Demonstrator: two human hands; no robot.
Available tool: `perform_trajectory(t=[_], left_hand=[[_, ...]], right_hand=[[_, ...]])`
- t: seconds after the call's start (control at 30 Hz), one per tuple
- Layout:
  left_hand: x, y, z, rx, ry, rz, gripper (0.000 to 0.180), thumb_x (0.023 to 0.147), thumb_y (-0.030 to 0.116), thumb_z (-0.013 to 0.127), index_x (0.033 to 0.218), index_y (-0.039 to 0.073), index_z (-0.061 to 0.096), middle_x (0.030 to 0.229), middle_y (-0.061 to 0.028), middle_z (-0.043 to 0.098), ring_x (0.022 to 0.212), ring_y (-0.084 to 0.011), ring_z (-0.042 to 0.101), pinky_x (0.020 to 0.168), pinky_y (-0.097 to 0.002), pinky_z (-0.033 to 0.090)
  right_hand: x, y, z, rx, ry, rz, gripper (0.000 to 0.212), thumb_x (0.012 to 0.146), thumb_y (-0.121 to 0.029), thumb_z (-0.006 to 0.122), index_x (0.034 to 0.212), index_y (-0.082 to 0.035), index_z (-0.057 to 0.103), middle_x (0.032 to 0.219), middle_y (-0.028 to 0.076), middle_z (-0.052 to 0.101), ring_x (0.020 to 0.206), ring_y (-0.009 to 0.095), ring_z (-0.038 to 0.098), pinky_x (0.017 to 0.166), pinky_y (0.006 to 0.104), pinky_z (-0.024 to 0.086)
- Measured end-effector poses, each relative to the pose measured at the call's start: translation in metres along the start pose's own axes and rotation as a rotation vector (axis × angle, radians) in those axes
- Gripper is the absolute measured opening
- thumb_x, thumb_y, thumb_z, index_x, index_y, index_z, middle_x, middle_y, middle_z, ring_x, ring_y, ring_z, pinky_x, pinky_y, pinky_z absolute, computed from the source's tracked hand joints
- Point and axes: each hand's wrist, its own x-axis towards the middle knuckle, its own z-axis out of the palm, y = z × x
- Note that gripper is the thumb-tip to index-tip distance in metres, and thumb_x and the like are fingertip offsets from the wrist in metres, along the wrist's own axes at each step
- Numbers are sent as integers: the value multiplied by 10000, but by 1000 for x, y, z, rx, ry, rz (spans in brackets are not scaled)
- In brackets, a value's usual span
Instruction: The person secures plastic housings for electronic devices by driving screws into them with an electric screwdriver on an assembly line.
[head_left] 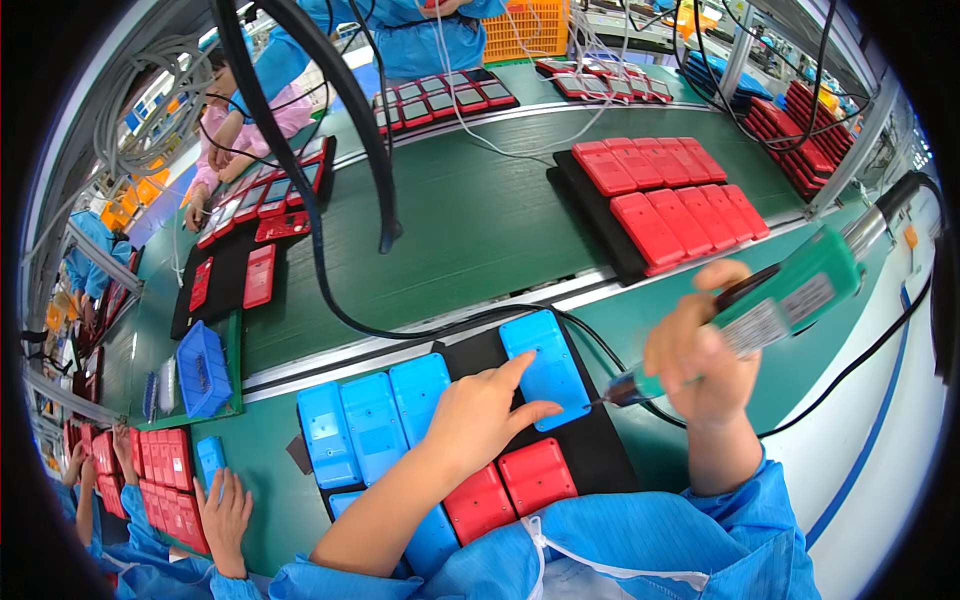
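Left hand (480, 415): thumb and forefinger spread wide, fingertips resting on the blue case (545, 370) just right of centre frame, forefinger on its left part, thumb near its lower edge. Pressing force: can't tell. Other fingers are bent in, partly hidden.

Right hand (705, 365), right of centre: fingers curled round the green electric screwdriver (790, 295), closed on its grip. Tool is tilted, cable end toward the upper right, bit pointing left at the lower right corner of the case. Bit seems right at that corner; can't tell if it's seated in a screw.

Case lies tilted on a black mat (600, 455), lower centre. Same mat has a row of three blue cases (375, 425) to the left, with two red cases (510, 492) below, side by side. Left forearm crosses over part of another blue one.

Green worktop (265, 440) beneath. Small blue bin (205, 370) at left; stack of red cases (665, 205) in two rows on a dark tray, upper right. Co-worker's hand (227, 510), lower left, has fingers slightly apart.
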Motion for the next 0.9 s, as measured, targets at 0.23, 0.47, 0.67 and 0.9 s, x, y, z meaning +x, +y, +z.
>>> perform_trajectory(t=[0.23,0.47,0.67,0.9], left_hand=[[-108,-10,-70,-491,107,-359,265,761,127,664,996,23,601,486,53,311,465,-21,278,433,-209,235],[-230,-48,-61,-508,575,-708,204,789,121,644,947,-4,612,523,76,334,487,-10,273,438,-192,221],[-271,-78,-39,-472,767,-880,205,804,155,624,929,-8,619,532,74,346,492,-18,305,444,-190,242],[-283,-97,-24,-1215,966,-690,163,889,124,467,966,0,539,716,-17,526,563,-58,440,471,-172,331]], right_hand=[[17,-21,7,164,152,203,670,878,-561,265,1240,-1,337,499,18,383,340,124,388,354,273,398],[4,-18,6,75,79,160,496,956,-351,157,1344,-45,208,568,28,359,346,79,327,338,207,339],[-1,-19,13,3,-93,117,524,955,-341,235,1372,-56,99,602,34,377,364,85,368,347,208,366],[-5,-32,33,200,22,194,655,915,-495,223,1353,-16,138,533,31,365,310,108,334,295,250,309]])
